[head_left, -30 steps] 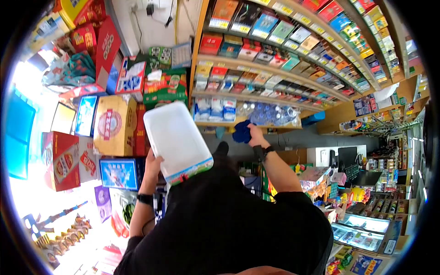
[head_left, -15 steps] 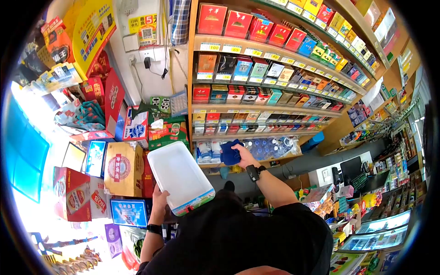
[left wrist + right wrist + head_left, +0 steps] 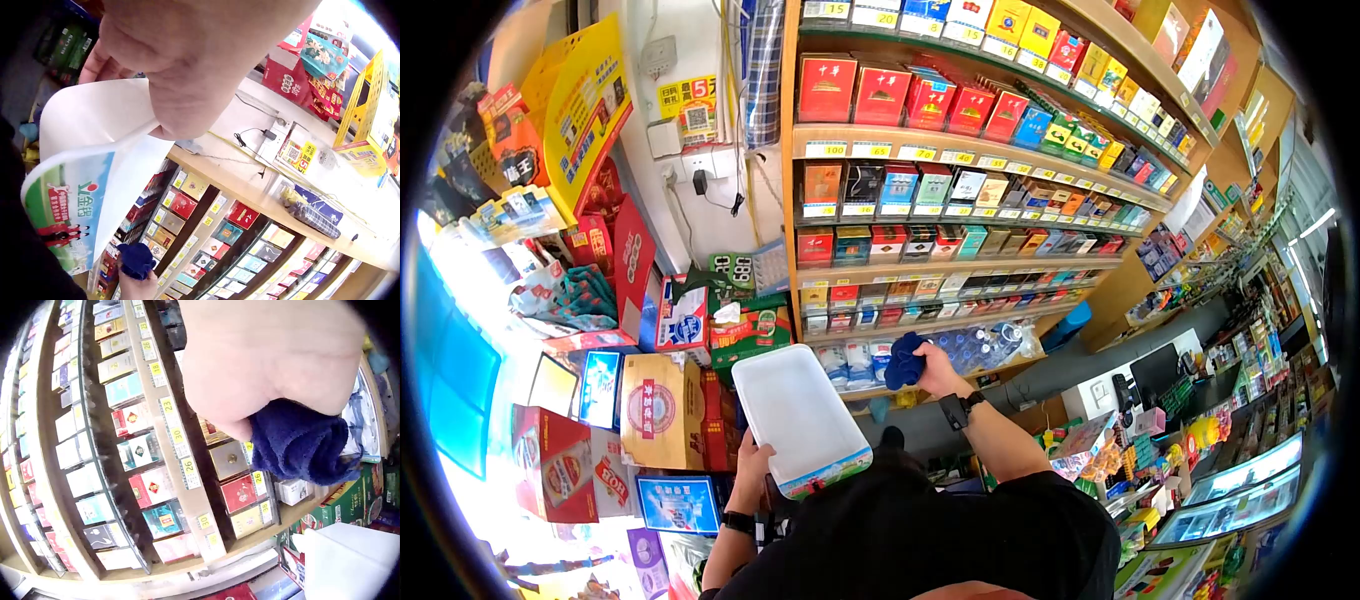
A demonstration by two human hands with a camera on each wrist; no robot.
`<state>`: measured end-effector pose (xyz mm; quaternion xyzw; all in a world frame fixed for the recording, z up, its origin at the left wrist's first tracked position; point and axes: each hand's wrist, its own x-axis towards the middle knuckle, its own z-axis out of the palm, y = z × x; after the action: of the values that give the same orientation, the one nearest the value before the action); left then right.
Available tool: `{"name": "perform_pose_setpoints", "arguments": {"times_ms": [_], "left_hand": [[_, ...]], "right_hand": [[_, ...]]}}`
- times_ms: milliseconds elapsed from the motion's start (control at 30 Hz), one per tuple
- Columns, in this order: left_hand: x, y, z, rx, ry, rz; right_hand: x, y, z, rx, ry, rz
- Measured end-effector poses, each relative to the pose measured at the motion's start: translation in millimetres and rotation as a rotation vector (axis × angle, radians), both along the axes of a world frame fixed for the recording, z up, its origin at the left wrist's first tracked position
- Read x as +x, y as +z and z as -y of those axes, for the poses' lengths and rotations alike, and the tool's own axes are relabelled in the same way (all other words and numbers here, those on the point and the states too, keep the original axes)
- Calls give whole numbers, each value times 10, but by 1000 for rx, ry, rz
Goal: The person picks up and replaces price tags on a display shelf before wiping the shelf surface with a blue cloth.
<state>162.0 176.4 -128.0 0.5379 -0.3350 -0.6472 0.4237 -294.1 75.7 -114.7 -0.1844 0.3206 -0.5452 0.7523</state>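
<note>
My left hand (image 3: 752, 468) grips the near left edge of a shallow white plastic tray (image 3: 800, 408), tilted so its inside faces up. In the left wrist view the tray's printed side panel (image 3: 78, 200) shows green, blue and red artwork. Part of the left thumb and fingers is hidden behind the rim there. A dark blue cloth (image 3: 904, 362) is bunched up in my right hand (image 3: 943, 376), in front of the bottom shelf. Seen from the right wrist, the cloth (image 3: 299, 442) bulges out under the palm, fluffy and folded, with the tray's white corner (image 3: 353, 559) lower right.
Wooden shelves (image 3: 960, 145) of priced cigarette packs rise ahead. Water bottles (image 3: 990, 345) and white-blue packs (image 3: 858, 362) fill the bottom shelf. Left stand a tan carton (image 3: 662, 410), a green box (image 3: 750, 338) and red gift boxes. A keyboard (image 3: 1125, 392) lies on the right-hand desk.
The head view has tilted up, showing more upper shelves. My right hand has raised the cloth from the bottom shelf's edge to in front of the packs there. The left hand keeps holding the tray.
</note>
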Motion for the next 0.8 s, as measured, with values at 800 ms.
{"name": "perform_pose_setpoints", "arguments": {"times_ms": [800], "left_hand": [[-618, 273, 237, -59, -34, -5]], "right_hand": [[626, 3834, 1023, -1481, -895, -1557]]}}
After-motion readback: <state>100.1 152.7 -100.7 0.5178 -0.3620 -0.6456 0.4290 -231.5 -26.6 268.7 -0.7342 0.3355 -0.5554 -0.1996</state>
